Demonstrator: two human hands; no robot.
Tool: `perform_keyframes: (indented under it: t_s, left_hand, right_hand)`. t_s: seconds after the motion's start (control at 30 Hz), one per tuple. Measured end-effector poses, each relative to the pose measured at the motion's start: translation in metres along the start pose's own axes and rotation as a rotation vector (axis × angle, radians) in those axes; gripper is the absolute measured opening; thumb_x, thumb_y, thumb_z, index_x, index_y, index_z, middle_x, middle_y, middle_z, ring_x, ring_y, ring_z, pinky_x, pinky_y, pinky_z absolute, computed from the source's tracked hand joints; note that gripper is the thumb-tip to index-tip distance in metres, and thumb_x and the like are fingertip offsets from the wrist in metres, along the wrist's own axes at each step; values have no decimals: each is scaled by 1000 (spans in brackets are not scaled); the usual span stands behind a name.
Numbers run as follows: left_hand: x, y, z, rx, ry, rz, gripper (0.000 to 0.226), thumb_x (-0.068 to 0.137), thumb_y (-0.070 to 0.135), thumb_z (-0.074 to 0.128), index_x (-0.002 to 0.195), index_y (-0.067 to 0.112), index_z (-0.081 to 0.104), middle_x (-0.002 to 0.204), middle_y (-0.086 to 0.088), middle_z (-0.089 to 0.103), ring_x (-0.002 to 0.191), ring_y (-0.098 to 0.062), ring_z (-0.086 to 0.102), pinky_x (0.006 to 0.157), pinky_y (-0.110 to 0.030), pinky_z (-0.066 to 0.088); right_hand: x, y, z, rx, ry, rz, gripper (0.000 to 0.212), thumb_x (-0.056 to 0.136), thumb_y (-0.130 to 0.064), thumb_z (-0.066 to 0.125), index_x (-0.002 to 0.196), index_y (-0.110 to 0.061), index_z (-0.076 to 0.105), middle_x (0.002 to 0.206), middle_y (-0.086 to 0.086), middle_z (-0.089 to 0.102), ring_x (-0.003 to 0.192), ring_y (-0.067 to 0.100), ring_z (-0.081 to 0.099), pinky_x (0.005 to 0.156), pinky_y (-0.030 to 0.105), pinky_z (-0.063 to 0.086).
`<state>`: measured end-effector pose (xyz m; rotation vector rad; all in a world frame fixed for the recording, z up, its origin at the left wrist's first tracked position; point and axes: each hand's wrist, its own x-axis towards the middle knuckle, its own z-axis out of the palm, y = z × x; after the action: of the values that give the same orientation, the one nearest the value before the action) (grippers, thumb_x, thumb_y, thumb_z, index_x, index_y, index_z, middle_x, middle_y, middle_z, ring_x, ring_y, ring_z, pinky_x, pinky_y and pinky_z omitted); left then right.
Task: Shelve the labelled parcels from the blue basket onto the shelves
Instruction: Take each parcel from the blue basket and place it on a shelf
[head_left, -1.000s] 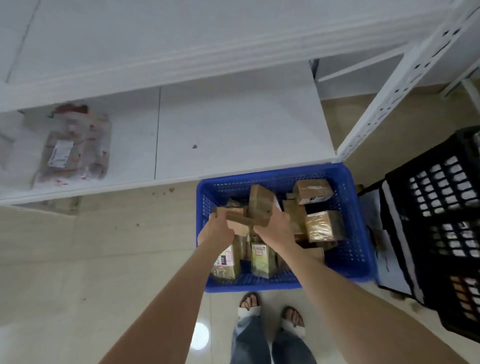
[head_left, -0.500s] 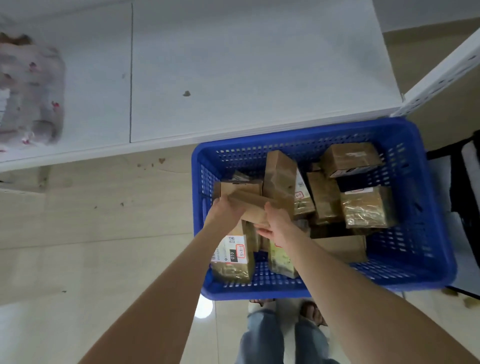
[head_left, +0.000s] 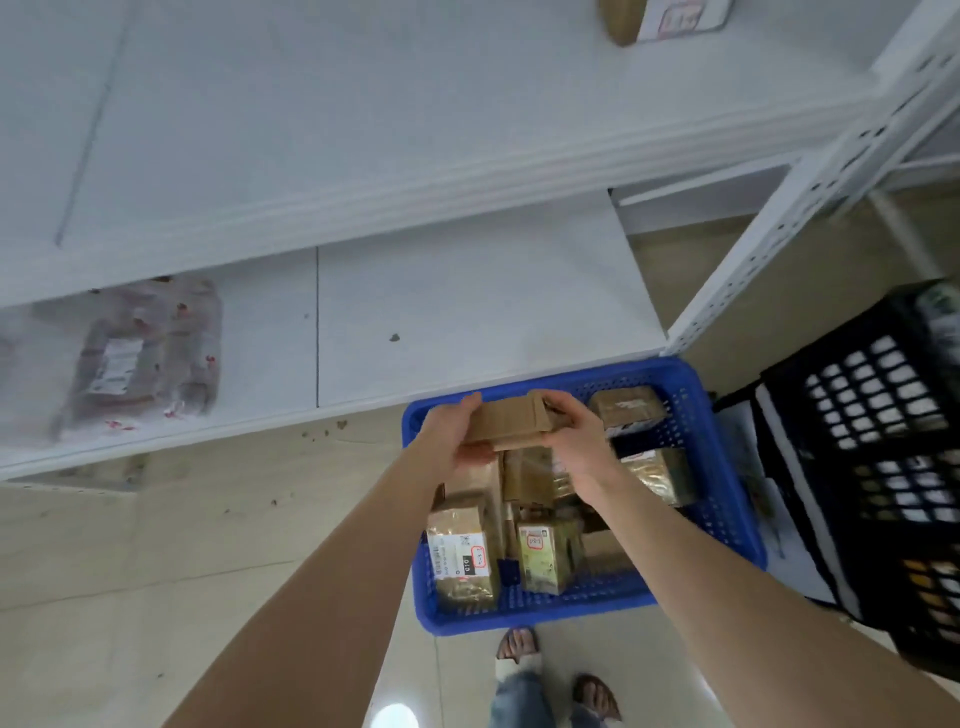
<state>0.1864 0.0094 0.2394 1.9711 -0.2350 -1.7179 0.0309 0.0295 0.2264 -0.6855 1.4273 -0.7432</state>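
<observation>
- Blur covers the soft wrapped parcel (head_left: 140, 358) on the low shelf (head_left: 467, 312), far to the left of the blue basket (head_left: 727, 467). Its white label cannot be read.
- A cut-off parcel (head_left: 660, 18) lies on the high shelf (head_left: 363, 130), far beyond the basket. Only a brown end and part of a white label show.
- The black crate (head_left: 883, 441) just to the right of the basket runs off the side of the view. What is in it is too dark and blurry to tell.
- Both arms cross over the middle of the basket, so the parcels under them show only in bits.
- The left hand (head_left: 457, 434) grips the left end of a flat brown box (head_left: 511, 423), with its fingers bent round that end.
- The right hand (head_left: 576, 441) grips the right end of the same box, with its fingers curled over the top.
- The box is held over the far left part of the basket, above the other parcels. Its label side is hidden.
- The basket sits on the floor, with its far rim right by the front edge of the low shelf.
- Many parcels are packed inside it.
- A gold parcel (head_left: 462, 561) with a white label stands in the near left corner.
- A yellow-green box (head_left: 548, 556) with a red-ringed label stands just to its right.
- A small brown parcel (head_left: 626, 410) lies in the far right corner.
- A shiny wrapped parcel (head_left: 657, 473) leans by the right wall.
- Two feet in sandals (head_left: 514, 644) stand on the floor at the near side of the basket.
</observation>
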Motion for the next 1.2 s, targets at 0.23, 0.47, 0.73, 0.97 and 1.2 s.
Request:
perform_keyframes:
  t_s: [0.23,0.47,0.73,0.97,1.2]
  left_hand:
    - [-106,30,-2,-109,8,393,37,86,4,53,120,17,48,111,-7,57,101,-25,59,85,-42,54]
    - [-203,52,-4,-118,-67,544,46,88,2,50,133,10,45,111,-11,63,86,-18,63,78,-34,55]
    - [-285,73,-15,160,-57,755,36,93,24,59,127,15,56,95,-6,67,75,-14,67,54,-24,55]
    - [-321,86,-18,231,7,927,36,97,29,49,131,19,52,93,4,65,75,-6,60,61,-12,48]
    - [-325,80,-20,167,70,821,61,88,40,62,137,12,41,116,-5,57,104,-22,57,80,-35,48]
  right_hand:
    - [-73,-70,-23,582,-14,202,27,100,-32,46,123,-19,52,109,12,70,95,28,70,67,39,58]
    - [-138,-131,-36,433,-196,71,34,86,-7,65,118,-18,59,99,6,74,87,23,72,64,35,57]
    - [-197,-189,-51,262,-274,-110,18,90,-25,64,107,-30,67,97,2,74,98,22,66,82,38,56]
    - [-228,-202,-47,228,-211,-156,28,87,-34,67,107,-15,66,97,5,74,97,23,67,74,34,56]
    - [-240,-204,-41,408,-213,-149,23,89,-26,66,109,-14,63,101,7,73,95,22,69,73,33,57]
